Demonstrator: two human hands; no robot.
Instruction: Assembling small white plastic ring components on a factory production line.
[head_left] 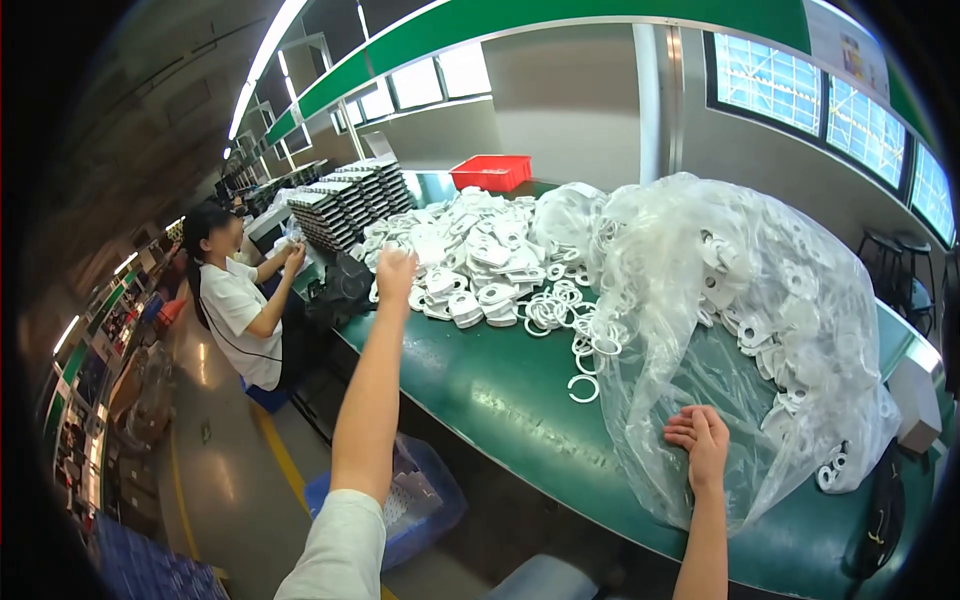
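Note:
My left hand (pixel 397 272) is stretched out to the far left edge of a heap of white plastic parts (pixel 490 240), its fingers closed. What those fingers hold, if anything, is hidden. At the near side of a large clear plastic bag (pixel 640 420), my right hand (pixel 700 440) is loosely closed, its fingers curled inward and nothing visible in them. More white parts with round holes (pixel 790 300) lie inside and under the bag on the right. Between the heap and the bag, loose white rings (pixel 560 308) are scattered over the green tabletop (pixel 480 380).
A seated co-worker (pixel 235 300) handles something small at the left. Stacked grey trays (pixel 350 205) and a red bin (pixel 490 172) stand at the back. Below the table edge is a blue bin (pixel 430 510). A pale box (pixel 912 405) and a black object (pixel 884 505) lie at right.

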